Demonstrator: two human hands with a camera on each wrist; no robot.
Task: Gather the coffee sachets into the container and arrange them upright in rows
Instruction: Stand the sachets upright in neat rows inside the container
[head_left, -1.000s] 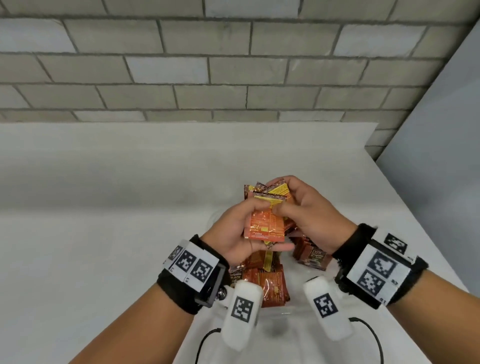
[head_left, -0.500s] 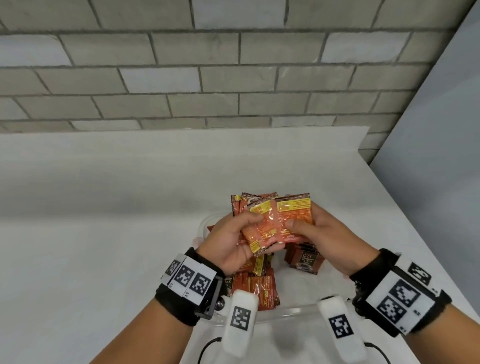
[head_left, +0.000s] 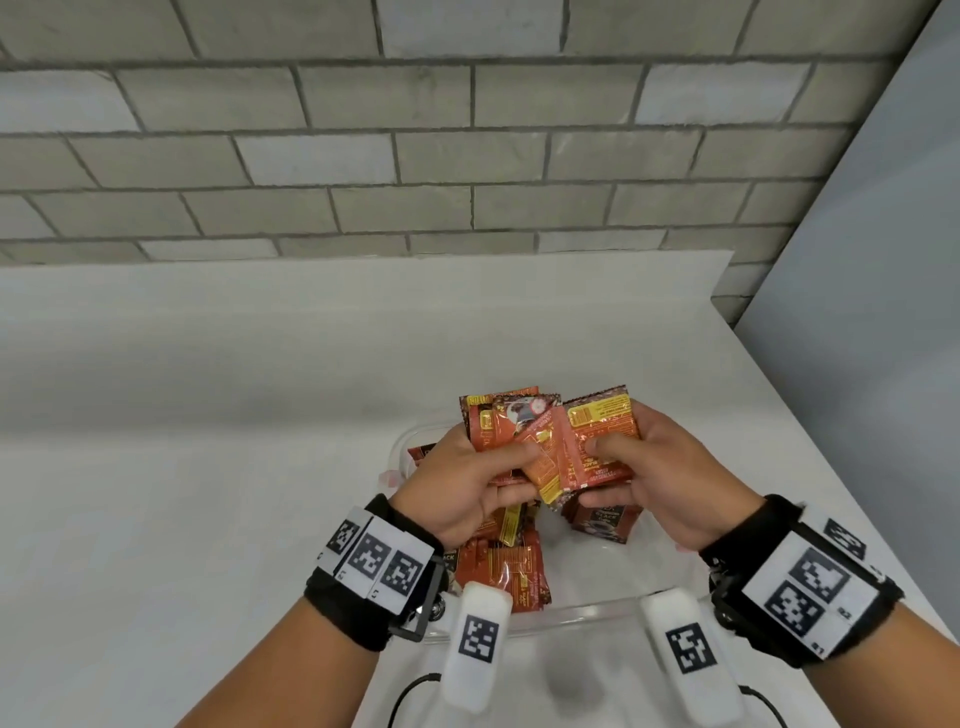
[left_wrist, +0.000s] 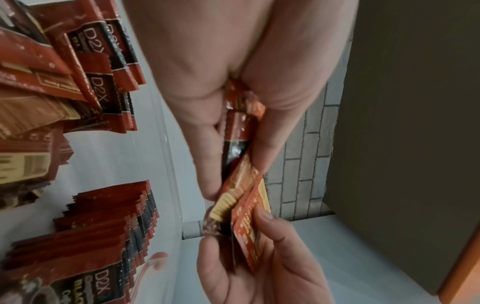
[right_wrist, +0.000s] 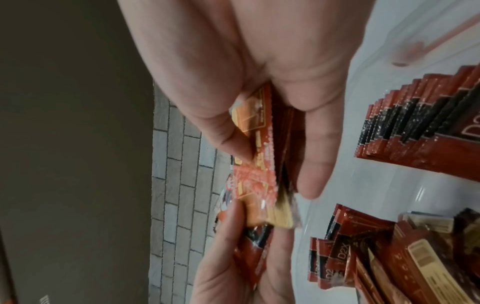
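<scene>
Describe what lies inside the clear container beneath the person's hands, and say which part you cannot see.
Inside the clear container are red coffee sachets, some lying loose, some stacked together. The left hand, right hand and the held bundle cover its middle.

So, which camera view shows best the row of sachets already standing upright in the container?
The left wrist view: the upright row shows its stacked edges and printed front. The right wrist view shows the row partly cut by the frame. In the head view the right hand mostly hides it.
</scene>
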